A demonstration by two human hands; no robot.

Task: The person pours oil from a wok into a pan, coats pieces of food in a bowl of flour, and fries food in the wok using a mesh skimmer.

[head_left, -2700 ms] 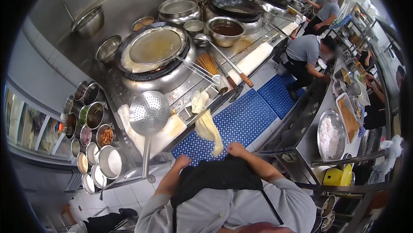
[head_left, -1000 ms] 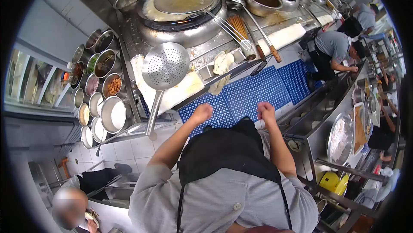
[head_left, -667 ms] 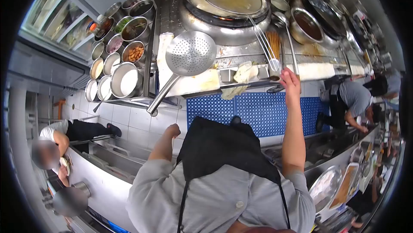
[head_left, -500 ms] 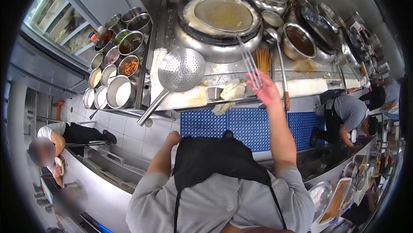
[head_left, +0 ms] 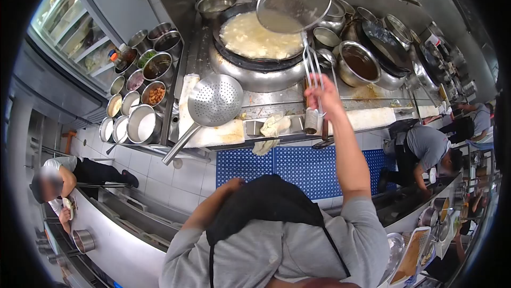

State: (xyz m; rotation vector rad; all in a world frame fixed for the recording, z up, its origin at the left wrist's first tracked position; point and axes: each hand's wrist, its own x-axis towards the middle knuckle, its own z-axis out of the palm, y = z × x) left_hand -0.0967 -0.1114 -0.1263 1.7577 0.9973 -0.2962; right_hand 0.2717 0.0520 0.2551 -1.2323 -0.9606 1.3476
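My right hand (head_left: pixel 326 96) is closed around the wire handle of a round, fine-mesh strainer (head_left: pixel 294 3). The strainer is tilted up above the right back part of a wok (head_left: pixel 215 36). Bubbling, pale yellowish liquid with light lumps (head_left: pixel 258 36) fills the wok. Below my right hand, a bundled brush (head_left: pixel 312 120) stands at the stove's front edge. My left hand (head_left: pixel 234 183) is low beside my black apron, away from the stove; its fingers are hidden. A perforated ladle (head_left: pixel 215 100) lies on the left of the stove, its handle over the front edge.
Metal pots with ingredients (head_left: pixel 142 123) crowd the left side. A pot of brown liquid (head_left: pixel 358 63) stands right of the wok. A crumpled cloth (head_left: pixel 277 125) hangs at the front edge. Blue mats (head_left: pixel 303 165) cover the floor. Other people (head_left: pixel 434 147) are to the right and left.
The strainer has risen off the wok and tilted, uncovering the bubbling contents. My right hand still grips its handle. My left hand has drawn in toward the apron.
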